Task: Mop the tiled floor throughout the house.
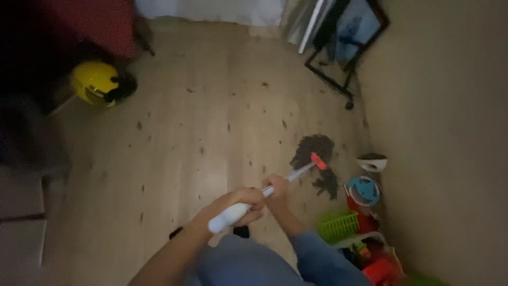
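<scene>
A mop with a white handle (296,173) and a dark stringy head (316,150) rests on the wooden floor (201,116) near the right wall. A red collar joins the handle to the head. My left hand (236,204) grips the thick white end of the handle. My right hand (277,191) grips the handle a little further down, towards the head. Both forearms reach in from the bottom of the view.
A yellow helmet (95,82) lies at the left beside dark furniture. A black-framed panel (349,37) leans at the back right. Toys, a green basket (338,226), a blue round thing (364,190) and a white bowl (372,162) crowd the right wall. Dark specks dot the floor.
</scene>
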